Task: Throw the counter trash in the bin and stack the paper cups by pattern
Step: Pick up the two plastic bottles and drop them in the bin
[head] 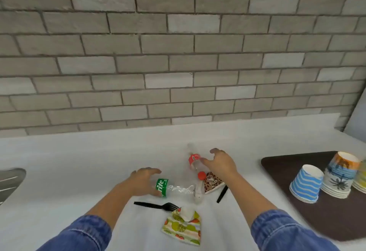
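Head view.
- Table [79, 161], trash uncleared: green-label bottle [174, 188], red-label bottle [194, 160], black fork [156, 205], napkin [184, 229], leopard cup [213, 181].
- Left hand [144, 181]: fingers arched over the green-label bottle's end; cannot tell if they grip.
- Right hand [219, 163]: fingers spread, beside the red-label bottle.
- Tray [287, 163]: blue striped cup [307, 183] and palm cups [340, 173], upturned.
- Bin unseen.
- Judgement: task barely begun.

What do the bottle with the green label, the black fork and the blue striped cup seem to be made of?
The bottle with the green label looks like thin clear plastic: the counter shows through its crumpled body. The black fork seems moulded plastic, fairly matt; blur leaves this open. The blue striped cup looks like printed paper, matt, without shine.
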Tool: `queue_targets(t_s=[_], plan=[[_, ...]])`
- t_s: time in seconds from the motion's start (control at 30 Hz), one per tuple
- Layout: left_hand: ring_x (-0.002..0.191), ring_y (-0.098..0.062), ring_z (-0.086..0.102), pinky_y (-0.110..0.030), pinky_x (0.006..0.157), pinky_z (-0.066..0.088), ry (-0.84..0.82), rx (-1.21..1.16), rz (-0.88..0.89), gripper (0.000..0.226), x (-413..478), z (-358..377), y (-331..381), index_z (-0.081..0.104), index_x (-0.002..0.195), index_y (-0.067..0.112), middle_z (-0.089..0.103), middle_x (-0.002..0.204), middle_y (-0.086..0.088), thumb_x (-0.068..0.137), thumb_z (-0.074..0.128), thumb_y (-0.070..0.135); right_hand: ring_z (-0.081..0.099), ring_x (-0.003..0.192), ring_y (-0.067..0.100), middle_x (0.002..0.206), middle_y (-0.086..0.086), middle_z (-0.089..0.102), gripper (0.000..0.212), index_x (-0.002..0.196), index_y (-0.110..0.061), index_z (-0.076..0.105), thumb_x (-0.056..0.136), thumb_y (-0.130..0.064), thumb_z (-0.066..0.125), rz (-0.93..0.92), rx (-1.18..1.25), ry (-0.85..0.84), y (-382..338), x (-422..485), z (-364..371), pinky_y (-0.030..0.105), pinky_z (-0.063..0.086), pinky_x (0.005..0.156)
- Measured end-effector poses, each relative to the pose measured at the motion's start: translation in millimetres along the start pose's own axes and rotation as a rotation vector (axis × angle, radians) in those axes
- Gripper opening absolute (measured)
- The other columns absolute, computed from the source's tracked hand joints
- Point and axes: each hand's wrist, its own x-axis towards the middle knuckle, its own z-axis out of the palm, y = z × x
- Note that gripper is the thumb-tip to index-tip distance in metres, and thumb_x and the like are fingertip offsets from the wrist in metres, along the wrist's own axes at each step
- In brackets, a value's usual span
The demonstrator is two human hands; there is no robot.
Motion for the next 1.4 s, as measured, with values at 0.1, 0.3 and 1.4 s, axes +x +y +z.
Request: queue_targets(t_s=[0.1,0.3,1.4], plan=[[0.133,-0.014,0.04,-0.038,0.113,0.026,-0.075,0.082,0.017,0.089,12.4,5.7,-6.9,0.036,0.143,0.035,0.042,0.147,0.009,0.066,0.079,0.051,0.052,0.123,0.026,0.136,0.009,0.051,0.072,0.137,-0.011,0.043,0.084,-0.057,0.056,0.084,-0.026,-0.119,-2.3,20.7,17.8,0.032,0.043,0.093],[0.118,-0.012,0.053,-0.031,0.102,0.041,-0.061,-0.023,0.023,0.07,17.8,9.0,-12.2,0.05,0.131,0.031,0.058,0.128,0.009,0.069,0.082,0.039,0.055,0.114,0.026,0.123,0.005,0.056,0.073,0.125,-0.013,0.048,0.077,-0.068,0.055,0.124,-0.13,-0.167,-7.4,46.1,49.8,0.036,0.042,0.093],[0.077,-0.014,0.068,-0.046,0.073,0.057,0.393,-0.399,-0.576,0.065,-537.4,30.8,-240.4,0.058,0.1,0.053,0.069,0.084,0.015,0.045,0.064,0.087,0.067,0.092,0.011,0.109,-0.009,0.066,0.06,0.121,-0.037,0.056,0.064,-0.043,0.072,-0.119,0.822,-0.859,-190.2,-421.8,217.0,0.024,0.055,0.068]])
